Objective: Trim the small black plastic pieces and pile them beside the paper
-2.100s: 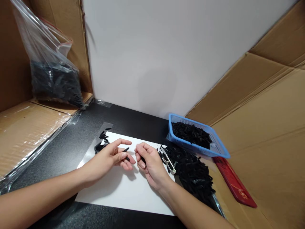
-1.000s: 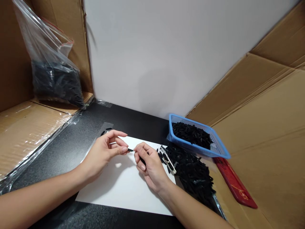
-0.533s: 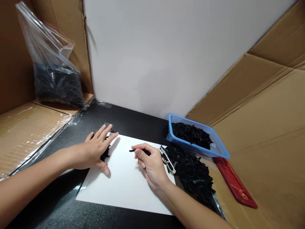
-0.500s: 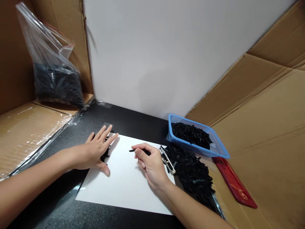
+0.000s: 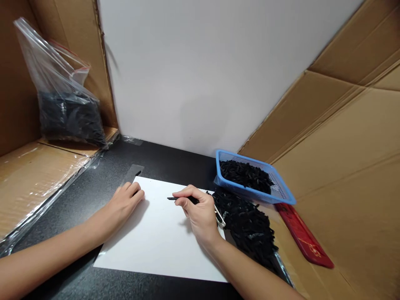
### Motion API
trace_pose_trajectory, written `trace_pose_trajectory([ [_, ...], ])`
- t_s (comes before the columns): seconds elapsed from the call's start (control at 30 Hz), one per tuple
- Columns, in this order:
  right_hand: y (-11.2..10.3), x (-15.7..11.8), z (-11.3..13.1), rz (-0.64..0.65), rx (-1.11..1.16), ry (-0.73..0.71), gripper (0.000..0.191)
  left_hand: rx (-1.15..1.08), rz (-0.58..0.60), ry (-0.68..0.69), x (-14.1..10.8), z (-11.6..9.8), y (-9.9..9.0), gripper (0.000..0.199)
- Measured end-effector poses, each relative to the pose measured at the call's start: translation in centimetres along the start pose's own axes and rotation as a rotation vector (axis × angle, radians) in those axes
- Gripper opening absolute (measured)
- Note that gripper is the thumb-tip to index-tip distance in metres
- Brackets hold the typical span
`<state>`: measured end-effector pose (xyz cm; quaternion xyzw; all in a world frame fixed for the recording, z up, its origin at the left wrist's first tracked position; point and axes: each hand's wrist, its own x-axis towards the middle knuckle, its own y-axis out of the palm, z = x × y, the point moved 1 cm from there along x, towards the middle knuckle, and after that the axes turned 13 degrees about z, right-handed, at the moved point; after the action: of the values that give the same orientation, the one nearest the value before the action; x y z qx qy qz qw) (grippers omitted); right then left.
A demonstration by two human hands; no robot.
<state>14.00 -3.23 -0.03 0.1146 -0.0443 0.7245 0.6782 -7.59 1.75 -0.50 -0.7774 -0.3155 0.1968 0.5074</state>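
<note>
My left hand (image 5: 128, 204) is closed, its fingers curled downward at the upper left edge of a white sheet of paper (image 5: 156, 246). A bit of black shows between its fingers, and the rest of what it holds is hidden. My right hand (image 5: 200, 212) pinches a thin black strip (image 5: 171, 198) over the paper, its tip pointing left. More black shows inside that grip. Beside the right hand lies a pair of pale metal tweezers (image 5: 221, 218), partly covered by the hand. A loose heap of black strips (image 5: 250, 225) spreads to its right.
A blue plastic basket (image 5: 287, 196) of black strips stands behind the heap. To the right lies a red case (image 5: 306, 237) on cardboard. At the left, a clear zip bag (image 5: 70, 116) of black material leans in the corner. One black piece (image 5: 138, 173) rests above the paper.
My left hand has gone from spread fingers to a closed grip over the black pieces at the paper's left edge. My right hand still pinches its strip. The view has shifted slightly.
</note>
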Motion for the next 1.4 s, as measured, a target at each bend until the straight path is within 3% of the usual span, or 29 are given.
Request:
trace_pose_trajectory([
  [0.13, 0.0, 0.0, 0.3, 0.031, 0.002, -0.004, 0.012, -0.075, -0.009, 0.016, 1.7, -0.2, -0.7, 0.019],
  [0.27, 0.2, 0.1, 0.2, 0.035, 0.077, 0.040, 0.010, -0.261, -0.098, -0.104, 3.6, -1.0, -1.4, 0.021],
  [0.33, 0.3, 0.2, 0.0, 0.041, 0.124, 0.069, 0.011, -0.501, -0.142, -0.188, 4.2, -1.7, -1.8, 0.013],
  [0.43, 0.4, 0.3, -0.2, 0.065, 0.168, 0.117, 0.014, -1.104, -0.118, -0.334, 4.6, -2.8, -1.8, 0.006],
  [0.57, 0.7, 0.4, -0.1, 0.118, 0.264, 0.166, 0.017, -1.433, -0.033, -0.443, 4.1, -4.2, -1.5, 0.017],
  [0.67, 0.8, 0.5, 0.0, 0.132, 0.302, 0.185, 0.015, -1.630, 0.057, -0.399, 3.4, -5.2, -1.3, 0.017],
  [0.77, 0.8, 0.6, -0.1, 0.107, 0.298, 0.187, 0.016, -1.687, 0.104, -0.369, 2.9, -5.7, -1.2, 0.017],
  [0.93, 0.7, 0.6, 0.0, 0.048, 0.274, 0.185, 0.020, -1.644, 0.080, -0.358, 2.6, -5.2, -0.6, 0.022],
  [1.03, 0.7, 0.5, 0.4, 0.057, 0.310, 0.187, 0.017, -1.574, 0.098, -0.328, 2.6, -5.1, -0.3, 0.018],
  [1.13, 0.9, 0.4, 0.5, 0.081, 0.406, 0.254, 0.014, -1.494, 0.117, -0.306, 2.7, -5.3, -0.2, 0.026],
  [1.4, 1.8, 0.2, -0.1, 0.070, 0.374, 0.324, 0.028, -1.430, 0.098, -0.280, 2.5, -5.9, 0.1, 0.028],
])
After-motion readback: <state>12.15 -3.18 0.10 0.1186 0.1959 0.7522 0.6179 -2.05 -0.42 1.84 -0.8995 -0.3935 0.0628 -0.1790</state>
